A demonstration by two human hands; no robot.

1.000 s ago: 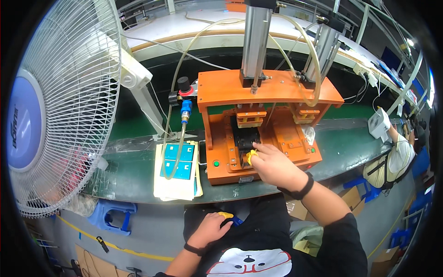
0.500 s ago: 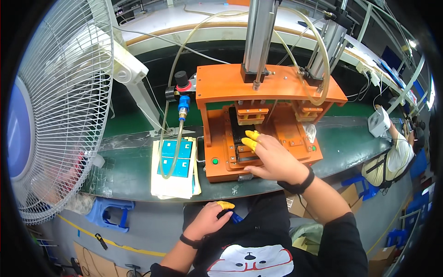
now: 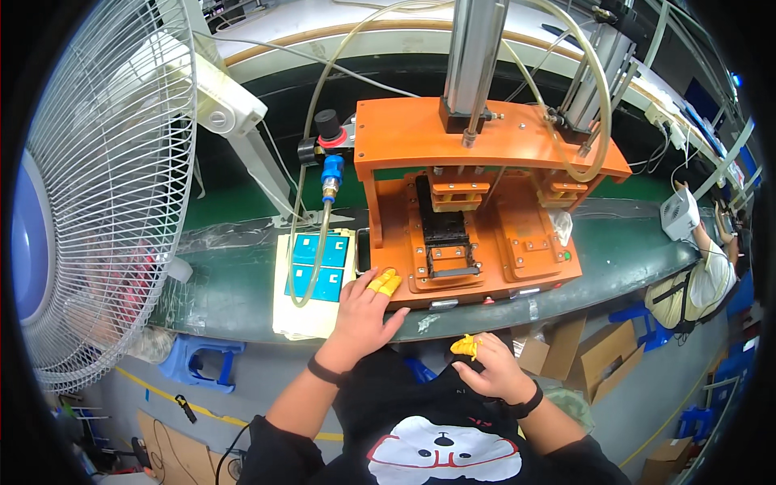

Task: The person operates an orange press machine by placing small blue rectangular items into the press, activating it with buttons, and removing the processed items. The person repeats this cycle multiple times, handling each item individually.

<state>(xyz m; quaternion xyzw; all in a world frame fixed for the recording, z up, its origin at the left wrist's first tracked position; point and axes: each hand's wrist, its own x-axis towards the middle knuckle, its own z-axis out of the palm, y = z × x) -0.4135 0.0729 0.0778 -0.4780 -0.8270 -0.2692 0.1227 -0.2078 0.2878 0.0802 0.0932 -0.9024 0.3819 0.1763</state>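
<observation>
My left hand (image 3: 365, 314) reaches onto the near left corner of an orange pneumatic press (image 3: 493, 133), its yellow-covered fingertips over the spot of the green button, which they hide. Its fingers are stretched out and hold nothing. Above my lap is my right hand (image 3: 495, 370), half curled, the thumb apart from fingers in yellow finger cots; I see nothing held in it. In the left fixture of the press lies a long black part (image 3: 443, 230), partly beneath the raised press head (image 3: 459, 192). The right-hand fixture (image 3: 529, 242) holds no black part.
Beside the press, blue-green cards (image 3: 319, 252) lie on pale yellow sheets (image 3: 303, 322), crossed by a clear air hose (image 3: 318, 263). A large fan (image 3: 113, 194) stands at left. Open cardboard boxes (image 3: 602, 356) and a blue stool (image 3: 198, 364) are on the floor. Another person sits far right.
My right hand has drawn back from the left fixture to my lap. My left hand has moved up from my lap onto the press's front left corner. The view has shifted slightly.
</observation>
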